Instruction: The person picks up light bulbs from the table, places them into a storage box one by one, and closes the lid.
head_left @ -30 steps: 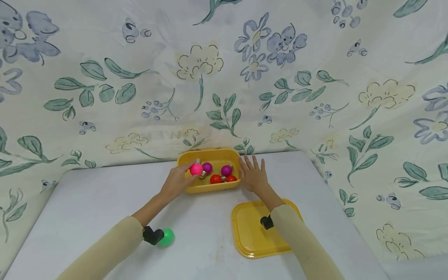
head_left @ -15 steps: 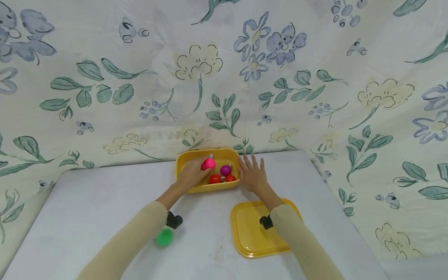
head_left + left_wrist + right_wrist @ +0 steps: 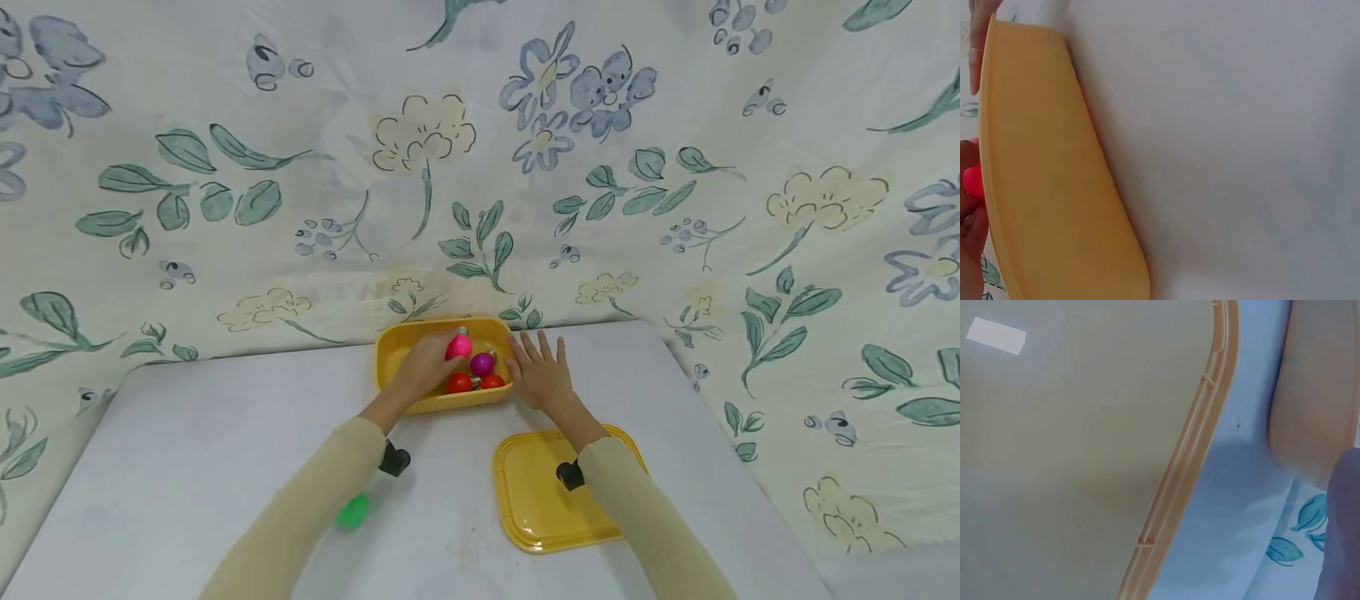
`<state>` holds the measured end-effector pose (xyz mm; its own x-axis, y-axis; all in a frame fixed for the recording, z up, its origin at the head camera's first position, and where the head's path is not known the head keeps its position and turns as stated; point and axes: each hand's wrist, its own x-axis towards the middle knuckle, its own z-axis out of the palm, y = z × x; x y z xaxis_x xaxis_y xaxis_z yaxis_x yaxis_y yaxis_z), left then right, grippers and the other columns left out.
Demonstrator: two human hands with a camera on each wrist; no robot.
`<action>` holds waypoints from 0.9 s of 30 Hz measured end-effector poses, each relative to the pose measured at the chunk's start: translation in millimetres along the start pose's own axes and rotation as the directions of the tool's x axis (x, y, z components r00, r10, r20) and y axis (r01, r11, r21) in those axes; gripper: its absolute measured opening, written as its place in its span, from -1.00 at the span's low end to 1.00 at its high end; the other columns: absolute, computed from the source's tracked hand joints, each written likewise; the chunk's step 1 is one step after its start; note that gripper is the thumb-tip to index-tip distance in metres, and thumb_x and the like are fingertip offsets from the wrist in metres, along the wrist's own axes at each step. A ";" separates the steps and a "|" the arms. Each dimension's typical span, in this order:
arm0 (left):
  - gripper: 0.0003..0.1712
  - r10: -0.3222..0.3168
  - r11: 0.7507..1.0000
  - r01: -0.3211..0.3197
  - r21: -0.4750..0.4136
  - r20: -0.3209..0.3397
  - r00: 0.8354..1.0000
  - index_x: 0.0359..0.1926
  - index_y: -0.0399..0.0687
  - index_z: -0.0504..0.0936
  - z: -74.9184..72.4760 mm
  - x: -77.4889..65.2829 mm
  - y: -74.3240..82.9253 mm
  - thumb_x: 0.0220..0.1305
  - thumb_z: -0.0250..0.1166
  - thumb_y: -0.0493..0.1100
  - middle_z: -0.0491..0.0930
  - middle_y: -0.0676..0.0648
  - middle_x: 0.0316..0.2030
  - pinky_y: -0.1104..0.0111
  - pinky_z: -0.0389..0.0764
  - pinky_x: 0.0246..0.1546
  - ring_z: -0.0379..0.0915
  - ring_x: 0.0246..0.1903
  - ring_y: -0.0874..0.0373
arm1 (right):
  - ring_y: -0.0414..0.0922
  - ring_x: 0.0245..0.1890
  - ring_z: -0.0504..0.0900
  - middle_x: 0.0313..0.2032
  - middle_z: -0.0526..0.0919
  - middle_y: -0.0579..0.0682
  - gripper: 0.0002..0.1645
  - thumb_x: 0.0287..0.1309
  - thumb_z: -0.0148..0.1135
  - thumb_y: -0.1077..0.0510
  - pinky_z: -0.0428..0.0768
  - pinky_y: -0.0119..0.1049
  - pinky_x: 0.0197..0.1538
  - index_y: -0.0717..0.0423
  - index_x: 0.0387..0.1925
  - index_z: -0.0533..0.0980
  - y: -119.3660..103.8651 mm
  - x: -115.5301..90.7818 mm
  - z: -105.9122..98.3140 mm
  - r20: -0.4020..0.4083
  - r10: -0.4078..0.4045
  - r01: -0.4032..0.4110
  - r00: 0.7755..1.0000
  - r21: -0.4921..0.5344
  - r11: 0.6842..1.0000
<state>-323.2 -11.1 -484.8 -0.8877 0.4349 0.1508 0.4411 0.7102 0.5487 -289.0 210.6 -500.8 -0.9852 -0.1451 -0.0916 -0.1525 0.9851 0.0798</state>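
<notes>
A yellow plastic box [image 3: 457,402] stands at the back of the table with toy light bulbs inside. My left hand [image 3: 426,365] reaches over its front wall and holds a bright pink light bulb [image 3: 459,346], metal base upward. In the left wrist view, the pink bulb [image 3: 974,180] shows between fingers and thumb behind the box wall [image 3: 1054,162]. Beside it lie a purple bulb [image 3: 482,364] and two red bulbs [image 3: 460,383]. My right hand [image 3: 543,377], fingers straight and spread, rests against the box's right end. The left hand hides the box's left part.
A yellow lid [image 3: 536,492] lies on the white table [image 3: 225,433] under my right forearm. A green ball-shaped thing [image 3: 352,512] sits beside my left sleeve [image 3: 300,500], partly covered. A floral cloth [image 3: 337,167] hangs behind the table.
My left hand has moved right and deeper into the box, carrying the pink bulb. A second purple bulb, seen earlier, is now hidden. The right hand stays in place.
</notes>
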 end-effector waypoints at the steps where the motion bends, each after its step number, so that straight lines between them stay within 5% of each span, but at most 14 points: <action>1: -0.36 -0.006 1.000 0.006 0.001 0.007 1.000 0.38 -0.31 0.38 0.7 1.2 0.3 0.38 0.31 -0.15 0.55 -0.28 0.15 0.14 0.55 0.15 0.46 0.13 -0.13 | 0.10 0.55 -0.23 0.57 -0.13 -0.05 -0.28 0.56 -0.56 -0.23 -0.34 0.19 0.47 -0.15 0.60 -0.21 0.1 0.1 -0.2 0.000 0.000 0.000 1.000 0.003 1.000; 27: -0.35 -0.044 0.988 0.032 0.149 0.078 0.996 0.37 -0.30 0.38 17.7 15.9 -1.7 0.36 0.33 -0.16 0.49 -0.30 0.21 0.09 0.45 0.24 0.40 0.19 -0.17 | 0.11 0.54 -0.23 0.57 -0.11 -0.04 -0.29 0.56 -0.57 -0.22 -0.35 0.19 0.47 -0.15 0.60 -0.20 1.3 0.2 -1.0 -0.001 -0.007 0.007 1.000 0.015 1.000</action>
<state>-335.7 4.4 -497.9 -0.8932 0.4454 0.0615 0.4273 0.7981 0.4249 -289.5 211.7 -499.7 -0.9841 -0.1524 -0.0911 -0.1585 0.9853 0.0644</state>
